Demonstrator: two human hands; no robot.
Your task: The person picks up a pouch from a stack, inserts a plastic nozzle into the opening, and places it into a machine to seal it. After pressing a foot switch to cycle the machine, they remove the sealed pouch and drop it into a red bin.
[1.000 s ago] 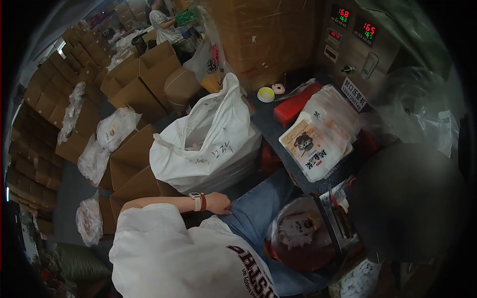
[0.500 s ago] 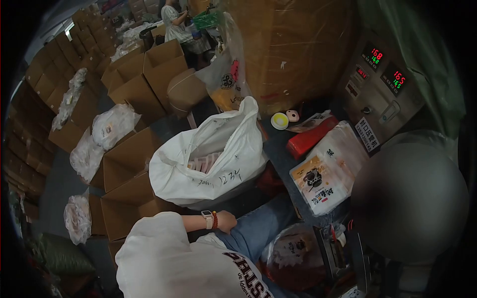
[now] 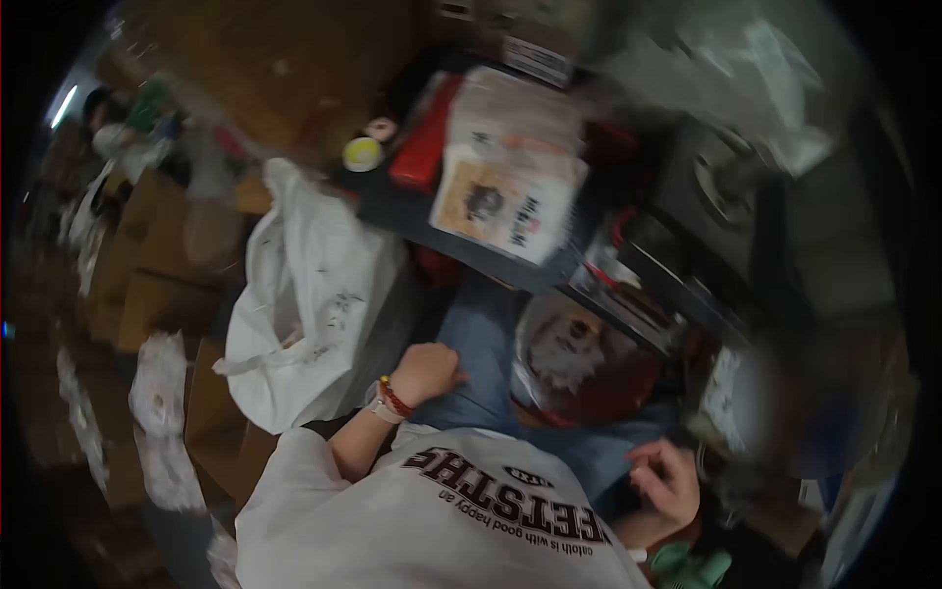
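My left hand (image 3: 428, 373), with a watch and beaded bracelets at the wrist, rests on my jeans (image 3: 473, 339). Its fingers are curled closed, and I see nothing in them. My right hand (image 3: 669, 483) hovers at the right side of my lap, fingers loosely bent and apart, holding nothing. Between my legs sits a clear plastic bag (image 3: 579, 358) with a printed pouch showing through and red beneath. Ahead, a stack of printed plastic pouches (image 3: 505, 191) lies on a dark work surface (image 3: 432, 221).
A big white sack (image 3: 314, 304) stands left of my knee, with cardboard boxes (image 3: 162, 304) and plastic-wrapped bundles (image 3: 162, 393) beyond. A red packet (image 3: 424, 142) and a round yellow-and-white container (image 3: 362, 153) lie by the pouches. A dark metal machine part (image 3: 677, 275) is at right.
My view has swung right and down, blurring the picture. My right hand has come into view. The left hand stays on my leg, and the sack now appears further left.
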